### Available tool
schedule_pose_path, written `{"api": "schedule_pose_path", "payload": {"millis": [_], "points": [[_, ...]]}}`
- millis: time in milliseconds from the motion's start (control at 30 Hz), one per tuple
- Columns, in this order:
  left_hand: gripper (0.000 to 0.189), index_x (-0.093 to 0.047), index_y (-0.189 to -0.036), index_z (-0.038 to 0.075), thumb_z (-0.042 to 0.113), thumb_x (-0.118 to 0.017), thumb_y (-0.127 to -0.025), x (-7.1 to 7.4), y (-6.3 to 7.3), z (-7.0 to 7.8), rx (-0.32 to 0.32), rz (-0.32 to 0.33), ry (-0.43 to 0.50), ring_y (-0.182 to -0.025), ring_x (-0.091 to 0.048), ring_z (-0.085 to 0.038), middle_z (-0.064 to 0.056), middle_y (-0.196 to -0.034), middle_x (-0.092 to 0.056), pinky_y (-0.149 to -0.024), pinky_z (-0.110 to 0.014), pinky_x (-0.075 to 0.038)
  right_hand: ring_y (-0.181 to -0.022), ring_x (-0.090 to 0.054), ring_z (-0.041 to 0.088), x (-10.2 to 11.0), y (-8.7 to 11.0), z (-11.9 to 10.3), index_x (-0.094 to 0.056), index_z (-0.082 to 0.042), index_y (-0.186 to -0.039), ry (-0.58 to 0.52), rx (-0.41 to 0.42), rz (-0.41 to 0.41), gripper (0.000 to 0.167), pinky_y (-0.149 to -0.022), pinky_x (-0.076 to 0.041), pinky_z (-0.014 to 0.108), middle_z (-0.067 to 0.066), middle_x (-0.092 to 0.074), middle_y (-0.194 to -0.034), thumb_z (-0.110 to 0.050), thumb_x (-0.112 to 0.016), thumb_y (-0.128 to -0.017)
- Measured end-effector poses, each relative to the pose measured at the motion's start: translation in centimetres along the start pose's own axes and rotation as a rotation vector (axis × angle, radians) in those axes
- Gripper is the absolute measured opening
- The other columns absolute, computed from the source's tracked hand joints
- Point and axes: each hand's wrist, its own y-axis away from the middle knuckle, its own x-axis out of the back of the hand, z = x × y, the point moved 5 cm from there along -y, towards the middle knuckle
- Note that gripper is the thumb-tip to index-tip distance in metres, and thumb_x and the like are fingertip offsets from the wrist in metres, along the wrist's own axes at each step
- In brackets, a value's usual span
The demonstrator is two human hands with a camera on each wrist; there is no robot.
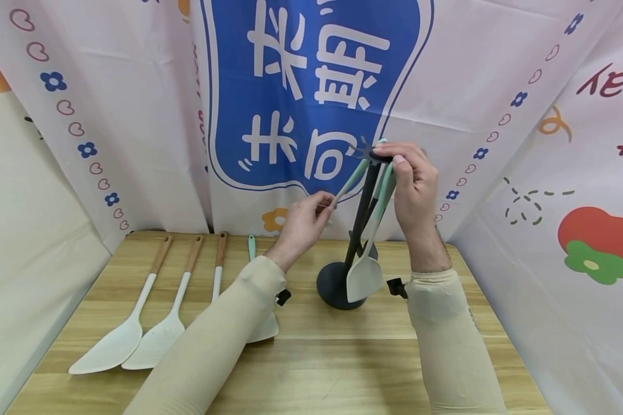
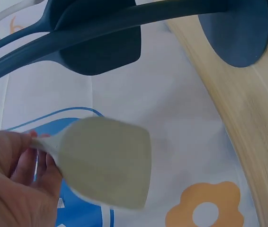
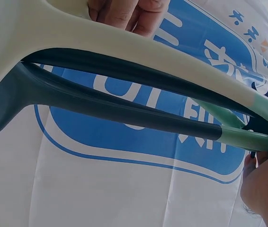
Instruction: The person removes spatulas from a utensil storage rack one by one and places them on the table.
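A dark utensil stand (image 1: 362, 216) with a round base rises from the table, its top a ring of hooks. My right hand (image 1: 416, 187) grips the stand's top, close to the green handle ends. At the stand's left, my left hand (image 1: 302, 227) pinches a beige spatula (image 2: 108, 163) at its neck; the spatula's green handle reaches up to the hooks. Whether that handle is hooked on, I cannot tell. Another beige turner (image 1: 364, 279) hangs at the front of the stand. Behind it hangs a dark utensil (image 3: 124, 116) with a green handle end.
On the left of the wooden table (image 1: 332, 369) lie white utensils with wooden handles, among them a spatula (image 1: 111, 344) and a turner (image 1: 161, 340). A green handle (image 1: 251, 248) lies beside them, partly behind my left sleeve. Printed cloth (image 1: 462, 69) hangs behind the table.
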Motion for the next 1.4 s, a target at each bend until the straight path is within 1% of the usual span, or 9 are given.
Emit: {"api": "schedule_pose_path", "payload": {"millis": [133, 233, 400, 533, 633, 767, 833, 1000, 1400], "points": [[0.020, -0.077, -0.138, 0.013, 0.017, -0.065, -0.122, -0.3, 0.0, 0.0, -0.020, -0.133, 0.035, -0.114, -0.079, -0.025, -0.009, -0.132, -0.085, -0.098, -0.042, -0.069, -0.128, -0.073, 0.003, 0.0, 0.0, -0.1, -0.084, 0.010, -0.119, -0.003, -0.001, -0.001, 0.043, -0.114, -0.054, 0.027, -0.030, -0.079, -0.124, -0.018, -0.051, -0.115], [0.020, -0.077, -0.137, 0.011, 0.015, -0.063, -0.123, -0.5, 0.0, 0.1, -0.036, -0.219, 0.076, -0.118, -0.080, -0.026, -0.010, -0.133, -0.085, -0.104, -0.045, -0.069, -0.128, -0.073, 0.003, 0.0, 0.0, -0.1, -0.084, 0.009, -0.119, -0.005, -0.003, 0.000, 0.043, -0.115, -0.054, 0.027, -0.029, -0.080, -0.124, -0.018, -0.051, -0.115], [0.023, -0.078, -0.139, 0.010, 0.016, -0.064, -0.123, -0.7, 0.1, 0.1, -0.043, -0.298, 0.136, -0.124, -0.080, -0.031, -0.013, -0.137, -0.084, -0.116, -0.051, -0.068, -0.128, -0.073, 0.004, 0.0, 0.0, -0.1, -0.085, 0.008, -0.119, 0.002, -0.001, 0.000, 0.043, -0.114, -0.055, 0.027, -0.026, -0.081, -0.124, -0.018, -0.051, -0.115], [0.025, -0.078, -0.143, 0.009, 0.016, -0.064, -0.122, -0.6, 0.0, 0.0, -0.029, -0.332, 0.176, -0.129, -0.080, -0.031, -0.013, -0.140, -0.083, -0.122, -0.053, -0.066, -0.128, -0.073, 0.003, 0.0, 0.0, -0.1, -0.085, 0.008, -0.119, 0.005, -0.005, 0.002, 0.043, -0.113, -0.054, 0.027, -0.025, -0.082, -0.124, -0.019, -0.051, -0.114], [0.026, -0.077, -0.144, 0.009, 0.017, -0.063, -0.123, -0.4, -0.1, 0.1, -0.005, -0.308, 0.198, -0.128, -0.080, -0.031, -0.014, -0.139, -0.083, -0.121, -0.053, -0.066, -0.127, -0.073, 0.003, 0.1, 0.0, -0.1, -0.085, 0.008, -0.119, 0.005, -0.008, 0.005, 0.043, -0.114, -0.054, 0.027, -0.026, -0.081, -0.124, -0.019, -0.051, -0.114], [0.028, -0.074, -0.146, 0.006, 0.018, -0.064, -0.123, 0.4, -0.3, 0.2, 0.029, -0.182, 0.223, -0.122, -0.082, -0.033, -0.016, -0.135, -0.083, -0.117, -0.056, -0.067, -0.127, -0.072, 0.003, 0.1, 0.0, -0.1, -0.084, 0.008, -0.119, 0.006, -0.005, 0.003, 0.043, -0.113, -0.053, 0.027, -0.030, -0.080, -0.123, -0.018, -0.051, -0.114], [0.027, -0.074, -0.145, 0.005, 0.017, -0.066, -0.122, 0.7, -0.3, 0.1, 0.039, -0.136, 0.207, -0.119, -0.082, -0.033, -0.017, -0.132, -0.084, -0.116, -0.056, -0.068, -0.127, -0.072, 0.002, 0.1, 0.0, -0.1, -0.084, 0.009, -0.119, 0.011, -0.004, 0.000, 0.043, -0.113, -0.053, 0.026, -0.031, -0.079, -0.123, -0.018, -0.051, -0.114], [0.024, -0.076, -0.140, 0.008, 0.019, -0.070, -0.120, 0.8, 0.0, -0.1, 0.055, -0.149, 0.132, -0.118, -0.083, -0.030, -0.013, -0.128, -0.085, -0.112, -0.053, -0.070, -0.127, -0.071, 0.001, 0.1, 0.0, -0.2, -0.084, 0.009, -0.119, 0.007, -0.014, 0.003, 0.043, -0.112, -0.053, 0.026, -0.032, -0.079, -0.123, -0.019, -0.051, -0.114], [0.020, -0.074, -0.133, 0.010, 0.021, -0.077, -0.117, 1.5, 0.3, -1.6, 0.119, -0.091, 0.146, -0.124, -0.078, -0.032, -0.012, -0.129, -0.081, -0.113, -0.053, -0.068, -0.126, -0.072, 0.002, 0.0, 0.1, -0.3, -0.084, 0.009, -0.119, 0.000, -0.012, -0.003, 0.043, -0.111, -0.053, 0.026, -0.031, -0.079, -0.123, -0.018, -0.051, -0.114]]}}
